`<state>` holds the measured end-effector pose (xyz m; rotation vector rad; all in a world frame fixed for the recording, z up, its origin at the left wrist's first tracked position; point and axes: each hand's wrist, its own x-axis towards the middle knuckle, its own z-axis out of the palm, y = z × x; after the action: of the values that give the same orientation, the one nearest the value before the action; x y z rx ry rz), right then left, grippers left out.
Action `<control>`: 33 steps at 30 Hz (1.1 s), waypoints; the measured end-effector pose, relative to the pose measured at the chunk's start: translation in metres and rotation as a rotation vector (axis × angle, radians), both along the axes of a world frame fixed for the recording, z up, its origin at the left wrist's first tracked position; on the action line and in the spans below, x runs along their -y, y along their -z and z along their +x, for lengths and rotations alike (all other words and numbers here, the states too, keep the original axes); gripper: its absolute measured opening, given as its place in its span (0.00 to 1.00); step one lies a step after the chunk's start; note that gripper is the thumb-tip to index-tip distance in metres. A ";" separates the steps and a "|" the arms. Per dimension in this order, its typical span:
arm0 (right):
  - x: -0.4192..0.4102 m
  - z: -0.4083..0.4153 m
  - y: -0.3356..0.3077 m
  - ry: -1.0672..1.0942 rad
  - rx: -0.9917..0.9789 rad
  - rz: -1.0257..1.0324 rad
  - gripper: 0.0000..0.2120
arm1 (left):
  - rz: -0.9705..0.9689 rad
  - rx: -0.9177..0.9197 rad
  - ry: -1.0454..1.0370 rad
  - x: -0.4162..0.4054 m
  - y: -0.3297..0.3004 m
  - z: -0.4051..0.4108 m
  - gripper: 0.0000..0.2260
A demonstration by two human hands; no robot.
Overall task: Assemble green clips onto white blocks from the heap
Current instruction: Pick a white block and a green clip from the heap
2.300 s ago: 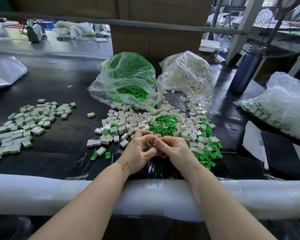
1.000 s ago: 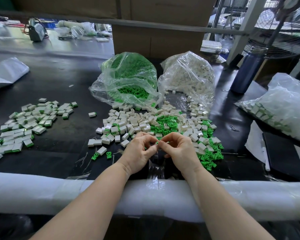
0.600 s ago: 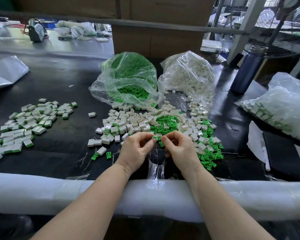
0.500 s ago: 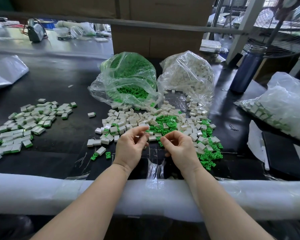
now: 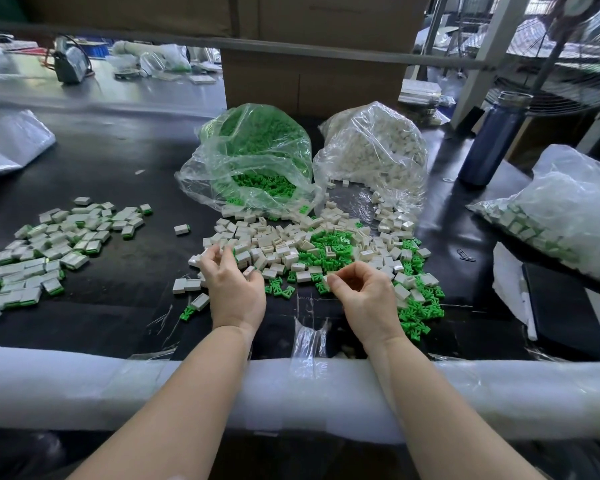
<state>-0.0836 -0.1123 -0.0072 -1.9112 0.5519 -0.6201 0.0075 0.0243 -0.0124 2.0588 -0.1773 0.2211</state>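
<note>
A heap of white blocks (image 5: pixel 278 244) mixed with green clips (image 5: pixel 329 249) lies at the middle of the black table (image 5: pixel 125 168). My left hand (image 5: pixel 234 289) is at the heap's left edge, fingers curled over the blocks and a white block (image 5: pixel 248 270) held against the thumb. My right hand (image 5: pixel 364 294) is at the heap's near edge. Its thumb and forefinger pinch a small piece, seemingly a green clip (image 5: pixel 325 280), largely hidden by the fingertips.
Behind the heap stand an open bag of green clips (image 5: pixel 253 161) and a bag of white blocks (image 5: pixel 374 150). Finished blocks with green edges (image 5: pixel 59 244) spread at the left. A blue bottle (image 5: pixel 492 140) and another bag (image 5: pixel 561 216) are at the right. A padded white rail (image 5: pixel 84 386) runs along the near edge.
My hands, joined over one piece before, have parted. The left hand moved left to the heap's edge; the right hand stayed near the green clips.
</note>
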 end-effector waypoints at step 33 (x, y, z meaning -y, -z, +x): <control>-0.006 0.003 0.004 -0.020 -0.228 -0.582 0.07 | 0.491 0.081 0.011 0.004 0.004 -0.005 0.13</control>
<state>-0.0808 -0.1061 -0.0111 -2.5548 0.5304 -0.5950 0.0025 0.0204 -0.0167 2.5363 -0.3175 0.2740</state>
